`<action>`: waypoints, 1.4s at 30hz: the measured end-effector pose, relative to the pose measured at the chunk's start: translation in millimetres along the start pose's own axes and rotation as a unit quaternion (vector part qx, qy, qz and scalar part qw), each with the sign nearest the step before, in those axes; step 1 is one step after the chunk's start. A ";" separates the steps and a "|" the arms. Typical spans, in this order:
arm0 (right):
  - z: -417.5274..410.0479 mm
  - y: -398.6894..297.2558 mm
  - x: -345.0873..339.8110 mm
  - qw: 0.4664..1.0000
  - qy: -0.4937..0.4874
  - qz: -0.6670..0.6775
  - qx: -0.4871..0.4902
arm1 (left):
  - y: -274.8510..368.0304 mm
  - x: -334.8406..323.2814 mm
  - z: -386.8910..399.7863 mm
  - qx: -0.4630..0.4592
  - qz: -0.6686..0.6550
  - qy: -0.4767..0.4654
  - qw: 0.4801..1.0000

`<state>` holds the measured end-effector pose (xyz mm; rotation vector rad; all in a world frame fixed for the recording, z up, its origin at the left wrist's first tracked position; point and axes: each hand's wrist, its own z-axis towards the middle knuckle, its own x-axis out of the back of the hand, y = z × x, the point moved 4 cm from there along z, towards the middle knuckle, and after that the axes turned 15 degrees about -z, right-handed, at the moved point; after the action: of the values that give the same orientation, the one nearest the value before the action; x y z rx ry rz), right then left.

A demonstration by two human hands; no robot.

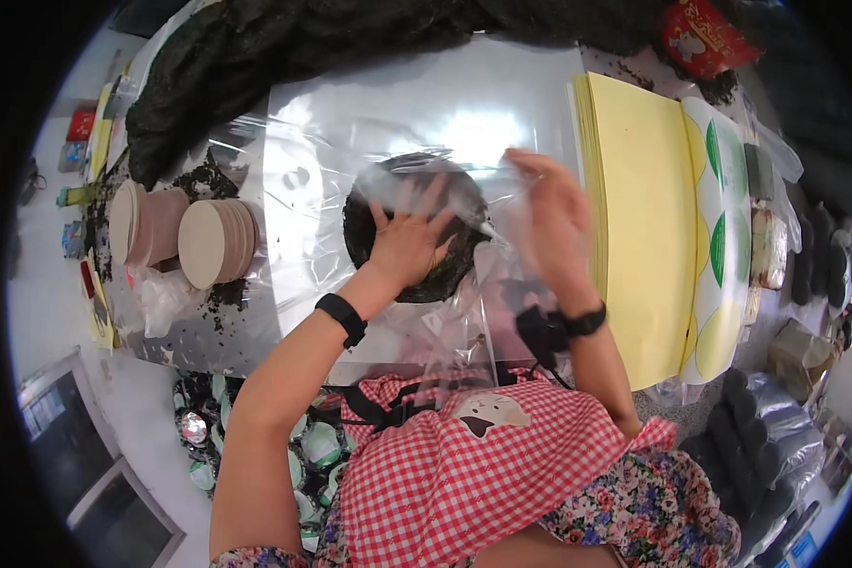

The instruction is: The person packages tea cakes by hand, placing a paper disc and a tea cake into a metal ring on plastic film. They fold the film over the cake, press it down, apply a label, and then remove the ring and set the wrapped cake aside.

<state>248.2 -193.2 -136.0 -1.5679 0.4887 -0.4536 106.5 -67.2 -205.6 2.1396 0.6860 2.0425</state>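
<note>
A round black cake of what looks like dried seaweed lies on the table under clear plastic film. My left hand presses flat on the cake with its fingers spread; part of the film crosses over its fingertips. To the right of the cake, my right hand is raised and blurred by motion. Its fingertips are beside the film, and whether they pinch it is not clear. Loose folds of the clear plastic hang towards my red checked apron.
Two stacks of round beige discs stand left, near a crumpled plastic bag. Yellow sheets lie right, beside sheets with green circles. Dark seaweed cakes line the far edge, with a red packet at far right.
</note>
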 end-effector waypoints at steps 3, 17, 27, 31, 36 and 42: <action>-36.8 0.5 35.5 0.942 0.122 -0.304 0.080 | -1.7 -2.9 6.3 0.008 0.047 -0.028 0.998; 11.7 1.7 -88.4 0.833 -0.115 -0.441 0.314 | 14.8 66.9 -63.4 -0.205 -0.116 -0.076 0.969; 8.2 15.3 -95.3 0.673 -0.105 -0.659 0.319 | 24.8 130.1 -128.7 0.011 -0.172 0.107 0.979; 24.7 17.2 -66.7 0.654 -0.074 -0.696 0.286 | 58.0 146.8 -120.5 -0.124 0.021 0.205 0.971; 23.6 22.1 -68.8 0.633 -0.102 -0.722 0.261 | -7.4 54.6 -132.6 -0.029 -0.520 0.138 0.842; 19.6 21.7 -70.6 0.632 -0.095 -0.725 0.258 | -37.2 67.4 -0.8 -0.053 -0.625 0.216 0.748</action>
<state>200.1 -138.1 -158.2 -1.0849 -1.1755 -1.4553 96.3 -8.1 -157.5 0.5874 1.4473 1.5686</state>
